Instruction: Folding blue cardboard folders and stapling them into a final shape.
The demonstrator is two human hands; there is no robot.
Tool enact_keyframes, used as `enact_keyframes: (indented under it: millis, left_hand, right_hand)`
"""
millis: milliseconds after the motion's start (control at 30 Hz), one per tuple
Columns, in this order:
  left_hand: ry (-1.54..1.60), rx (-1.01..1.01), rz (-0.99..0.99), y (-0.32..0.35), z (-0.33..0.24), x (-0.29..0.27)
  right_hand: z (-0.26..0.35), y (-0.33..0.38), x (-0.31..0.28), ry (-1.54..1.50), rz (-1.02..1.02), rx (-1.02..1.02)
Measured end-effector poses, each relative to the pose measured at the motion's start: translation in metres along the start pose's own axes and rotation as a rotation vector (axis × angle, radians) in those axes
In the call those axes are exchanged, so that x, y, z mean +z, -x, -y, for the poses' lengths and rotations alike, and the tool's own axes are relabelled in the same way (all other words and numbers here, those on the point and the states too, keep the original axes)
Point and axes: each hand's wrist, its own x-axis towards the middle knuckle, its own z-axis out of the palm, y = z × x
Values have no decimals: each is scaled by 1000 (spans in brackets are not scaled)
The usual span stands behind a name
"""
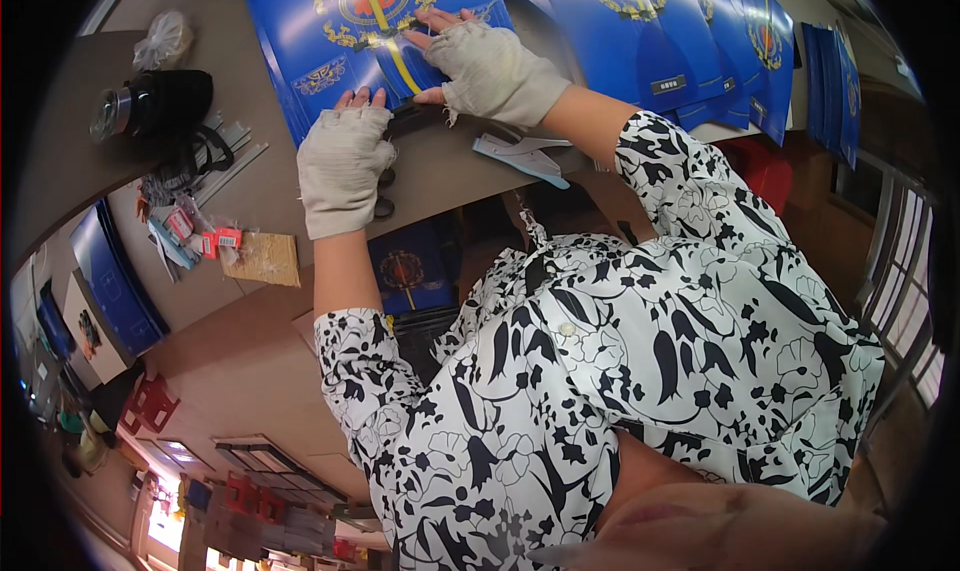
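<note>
Both gloved hands are flat and unclenched on the blue cardboard sheet [370,21] lying on the table [260,186], left hand [342,166] at its near edge, right hand [490,66] pressing the middle. Looks like early going to me: the sheet's still unfolded, with more blue sheets [700,31] waiting alongside.

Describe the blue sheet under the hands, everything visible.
The blue sheet looks like glossy printed card, lying flat on the brown table, with a gold emblem, a red centre and a yellow stripe. The gloved left hand rests at its near edge; the gloved right hand presses flat on it. More similar blue sheets lie alongside, to its right.
</note>
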Motion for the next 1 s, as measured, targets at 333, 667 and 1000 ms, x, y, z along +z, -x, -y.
enact_keyframes:
  millis: [333,667,1000]
  left_hand:
    - [-38,2,-163,0,0,30]
    - [-8,47,-113,5,-2,30]
    - [-4,25,-79,4,-4,29]
  right_hand:
    - [2,-2,3,69,24,101]
    - [6,1,-2,113,74,148]
    - [15,0,-14,120,107,85]
